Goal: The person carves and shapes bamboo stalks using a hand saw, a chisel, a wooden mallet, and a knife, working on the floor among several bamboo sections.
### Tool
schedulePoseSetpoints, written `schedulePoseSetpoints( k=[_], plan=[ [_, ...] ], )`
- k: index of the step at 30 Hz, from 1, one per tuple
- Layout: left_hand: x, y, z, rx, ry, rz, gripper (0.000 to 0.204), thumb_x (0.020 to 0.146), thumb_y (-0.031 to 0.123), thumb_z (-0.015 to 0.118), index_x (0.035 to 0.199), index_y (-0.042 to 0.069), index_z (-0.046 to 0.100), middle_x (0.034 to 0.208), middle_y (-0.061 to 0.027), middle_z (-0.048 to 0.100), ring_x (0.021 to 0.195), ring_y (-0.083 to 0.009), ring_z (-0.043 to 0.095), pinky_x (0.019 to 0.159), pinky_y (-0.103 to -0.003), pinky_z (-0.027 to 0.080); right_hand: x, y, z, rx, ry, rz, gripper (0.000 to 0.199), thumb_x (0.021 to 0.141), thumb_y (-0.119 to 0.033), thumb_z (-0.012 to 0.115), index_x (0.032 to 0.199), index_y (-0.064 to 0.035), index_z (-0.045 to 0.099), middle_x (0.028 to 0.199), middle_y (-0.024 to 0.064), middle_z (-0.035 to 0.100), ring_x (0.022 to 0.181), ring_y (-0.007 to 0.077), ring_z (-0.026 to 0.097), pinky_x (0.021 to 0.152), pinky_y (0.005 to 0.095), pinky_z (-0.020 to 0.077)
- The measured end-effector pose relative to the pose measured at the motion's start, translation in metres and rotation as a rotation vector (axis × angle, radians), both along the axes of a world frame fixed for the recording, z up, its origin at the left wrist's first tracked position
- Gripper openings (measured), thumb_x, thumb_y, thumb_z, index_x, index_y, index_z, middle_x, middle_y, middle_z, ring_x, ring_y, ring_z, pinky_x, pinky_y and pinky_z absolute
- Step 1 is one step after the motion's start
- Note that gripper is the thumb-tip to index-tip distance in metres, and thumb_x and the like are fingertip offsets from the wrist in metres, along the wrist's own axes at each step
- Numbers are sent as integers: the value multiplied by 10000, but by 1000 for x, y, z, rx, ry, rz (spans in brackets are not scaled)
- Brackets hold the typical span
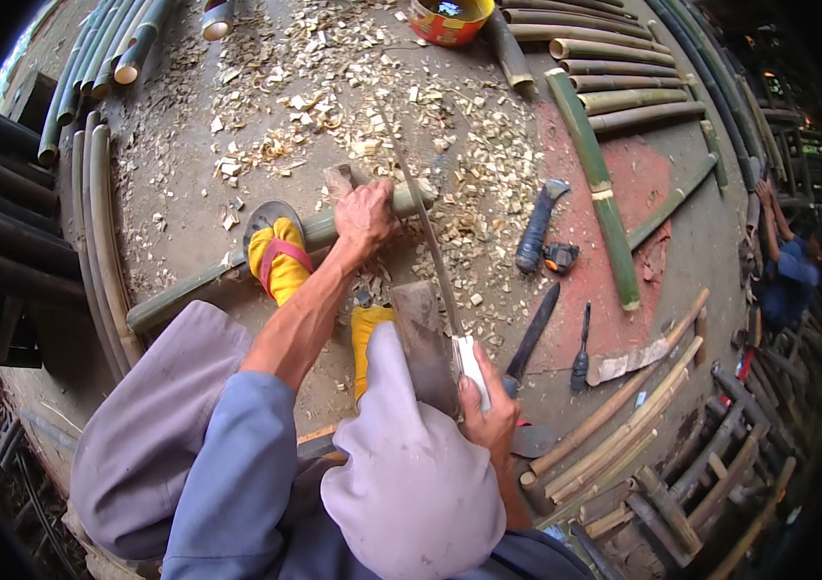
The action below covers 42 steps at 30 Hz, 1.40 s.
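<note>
My left hand (367, 220) is wrapped round a green bamboo pole (319, 230), close to the pole's right end. In my right hand (490, 411) is the white handle of a handsaw (435, 256). The saw's long thin blade points away from me and crosses the pole's end just right of my left hand; whether it has cut in cannot be told. My left foot, in a yellow sock (287, 278) and a sandal (276, 215), rests on the pole. A small wooden block (338, 181) sits beside my left hand. My knee and sleeve partly hide my right forearm.
Wood chips (266, 145) litter the ground. Right of the saw lie a dark-handled tool (534, 237), a tape measure (561, 256), a knife (534, 333) and a chisel (581, 353). A thick bamboo length (597, 188) lies beyond them. Another person (788, 261) is at far right.
</note>
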State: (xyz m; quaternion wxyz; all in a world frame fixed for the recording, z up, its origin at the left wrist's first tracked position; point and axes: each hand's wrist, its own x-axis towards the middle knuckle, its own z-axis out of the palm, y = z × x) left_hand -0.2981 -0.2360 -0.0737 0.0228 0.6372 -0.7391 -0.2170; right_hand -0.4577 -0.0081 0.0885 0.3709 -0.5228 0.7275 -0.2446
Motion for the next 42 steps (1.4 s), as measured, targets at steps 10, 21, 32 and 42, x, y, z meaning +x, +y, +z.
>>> schedulePoseSetpoints(
  k=[10, 21, 32, 42],
  plan=[
    [3, -3, -9, 3, 6, -28, 315, 665, 233, 717, 892, 79, 561, 878, -124, 650, 804, -324, 647, 697, -441, 512, -18, 39, 17, -37, -38, 26, 405, 867, -56, 555, 1262, 25, 511, 1120, 225, 612, 922, 293, 665, 757, 348, 514],
    [6, 0, -9, 20, 6, -40, 363, 632, 248, 711, 894, 60, 544, 873, -112, 654, 835, -328, 642, 753, -425, 493, -24, -44, 3, -110, -557, -325, 404, 892, -60, 547, 1279, 38, 482, 1124, 144, 591, 918, 182, 598, 777, 291, 504],
    [3, 37, 3, -549, 532, 279, 389, 690, 181, 726, 995, 30, 537, 909, -115, 541, 908, -279, 536, 812, -373, 440, -245, 13, -69, -345, 756, -382, 366, 912, -75, 498, 1272, -14, 473, 1219, 213, 556, 1103, 363, 549, 909, 410, 423],
    [47, 85, -7, 347, 1607, 1692, 819, 712, 450, 747, 1312, 40, 370, 1293, -173, 423, 1020, -270, 541, 842, -418, 468, -321, 69, -145, 206, 944, -424, 504, 889, -76, 539, 1357, -114, 354, 1109, 256, 571, 1011, 419, 551, 839, 489, 415]
  ],
)
